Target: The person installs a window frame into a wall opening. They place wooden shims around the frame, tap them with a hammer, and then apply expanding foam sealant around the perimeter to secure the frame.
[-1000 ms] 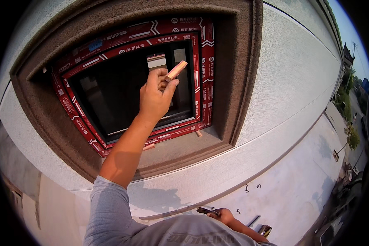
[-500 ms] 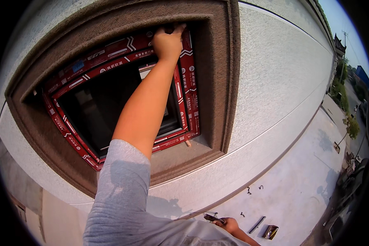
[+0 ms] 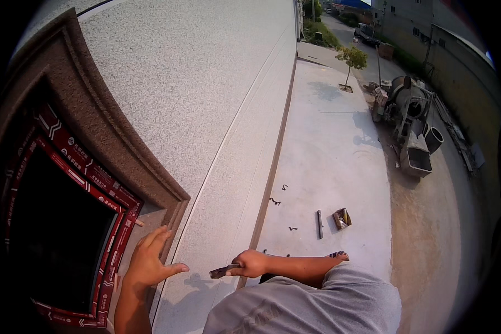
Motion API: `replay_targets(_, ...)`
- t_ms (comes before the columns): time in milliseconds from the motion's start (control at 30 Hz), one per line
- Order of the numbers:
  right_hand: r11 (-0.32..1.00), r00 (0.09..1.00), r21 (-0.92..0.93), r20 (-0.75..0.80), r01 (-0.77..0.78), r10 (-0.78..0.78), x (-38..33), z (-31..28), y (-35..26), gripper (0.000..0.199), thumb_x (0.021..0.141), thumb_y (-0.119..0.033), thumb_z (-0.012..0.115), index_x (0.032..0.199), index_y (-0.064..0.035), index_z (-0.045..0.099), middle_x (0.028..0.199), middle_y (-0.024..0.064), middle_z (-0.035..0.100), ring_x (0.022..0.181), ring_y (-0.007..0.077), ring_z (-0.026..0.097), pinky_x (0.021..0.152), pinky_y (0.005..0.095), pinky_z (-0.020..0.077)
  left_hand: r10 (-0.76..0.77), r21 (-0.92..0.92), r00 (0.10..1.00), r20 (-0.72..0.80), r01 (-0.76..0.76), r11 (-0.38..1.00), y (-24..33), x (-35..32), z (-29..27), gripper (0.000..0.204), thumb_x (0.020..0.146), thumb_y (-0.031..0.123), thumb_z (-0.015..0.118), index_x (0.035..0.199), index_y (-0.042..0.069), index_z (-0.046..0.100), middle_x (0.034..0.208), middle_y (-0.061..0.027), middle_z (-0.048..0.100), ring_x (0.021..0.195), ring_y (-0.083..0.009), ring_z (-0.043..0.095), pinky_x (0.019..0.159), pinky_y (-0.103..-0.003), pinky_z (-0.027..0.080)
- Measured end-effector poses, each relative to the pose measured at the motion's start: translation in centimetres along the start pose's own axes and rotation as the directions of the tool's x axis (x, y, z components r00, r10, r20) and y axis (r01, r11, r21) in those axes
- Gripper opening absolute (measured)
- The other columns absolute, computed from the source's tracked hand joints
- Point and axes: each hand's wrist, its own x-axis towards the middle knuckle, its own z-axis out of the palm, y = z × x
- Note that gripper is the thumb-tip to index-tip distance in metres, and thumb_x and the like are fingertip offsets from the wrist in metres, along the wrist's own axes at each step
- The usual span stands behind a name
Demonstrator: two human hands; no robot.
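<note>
At the lower right corner of the window surround [image 3: 122, 161], my left hand [image 3: 147, 261] is raised with its fingers stretched and the thumb apart, holding nothing. Behind it lies the window frame [image 3: 103, 183], wrapped in red printed film around dark glass. A small wooden wedge [image 3: 140, 223] sticks out beneath the frame. Closer to my body, my right hand [image 3: 251, 263] is closed around a dark metal hand tool [image 3: 225, 271] with a blunt head pointing left. Its handle is mostly hidden in the fist, so I cannot tell its exact kind.
Below, on the pale pavement [image 3: 334, 161], lie a dark bar [image 3: 319, 224], an open box of small items [image 3: 342, 219] and several curled dark bits. A textured white wall [image 3: 189, 89] runs alongside. Farther right stand a cement mixer [image 3: 409, 100] and a small tree [image 3: 350, 58].
My left hand has come down from the window's top right corner to its lower right. The view has swung right toward the pavement and street. The right hand still grips the tool.
</note>
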Motion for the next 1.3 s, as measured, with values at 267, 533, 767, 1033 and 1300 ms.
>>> replay_targets(267,0.875,0.957,0.388,-0.079,0.289,-0.28,1.0,-5.1,-8.4,0.041,0.1,-0.041,0.079,0.096,-0.0012,0.073,0.077,0.0109,0.067,0.071,0.0239,0.061,0.069,0.0415,0.0498,-0.351,-0.37,0.91,0.22,0.411,0.833,0.1,-4.7,11.6,0.052,0.08,0.031,0.098,0.109,-0.003,0.074,0.099,-0.0149,0.078,0.091,-0.0275,0.074,0.081,-0.04,0.058)
replay_targets(533,0.79,0.885,0.56,0.199,0.25,-0.421,5.2,1.5,-8.6,0.029,0.1,-0.027,0.082,0.101,-0.002,0.068,0.08,-0.0003,0.058,0.079,0.0114,0.055,0.073,0.0338,0.047,-0.387,-0.594,0.922,0.012,0.318,0.739,-0.9,-11.9,5.4,0.05,0.079,0.025,0.099,0.112,-0.001,0.072,0.097,-0.0117,0.076,0.086,-0.0169,0.07,0.077,-0.035,0.057)
replay_targets(767,0.779,0.964,0.569,-0.114,0.263,-0.242,6.7,1.9,-8.4,0.034,0.109,-0.035,0.069,0.095,-0.0049,0.063,0.074,-0.0031,0.056,0.067,0.0082,0.051,0.059,0.0301,0.0422,-0.587,-0.312,0.704,-0.399,0.498,0.809,-9.5,-15.5,6.9,0.088,0.08,0.049,0.094,0.149,0.006,0.059,0.146,-0.0217,0.063,0.137,-0.0382,0.06,0.117,-0.049,0.047)
replay_targets(1033,0.463,0.564,0.327,-0.551,0.824,-0.615,15.1,-8.1,-22.1,0.042,0.111,-0.044,0.062,0.109,-0.003,0.056,0.077,0.0044,0.06,0.066,0.0114,0.058,0.062,0.0275,0.0492,-0.403,0.186,0.603,-0.688,0.683,0.706,-15.8,-22.8,12.5,0.081,0.083,0.05,0.087,0.142,-0.001,0.065,0.152,-0.0203,0.06,0.145,-0.0392,0.053,0.125,-0.056,0.037)
replay_targets(1300,0.299,0.381,0.255,-0.765,0.92,-0.52,26.6,-16.0,-37.8,0.062,0.114,-0.065,0.041,0.102,-0.0059,0.054,0.07,0.0015,0.054,0.052,0.0109,0.053,0.048,0.0265,0.044,-0.419,0.152,0.55,-0.723,0.718,0.68,-16.6,-22.7,13.3,0.068,0.084,0.042,0.085,0.137,0.002,0.068,0.148,-0.0177,0.062,0.142,-0.0383,0.054,0.126,-0.055,0.034)
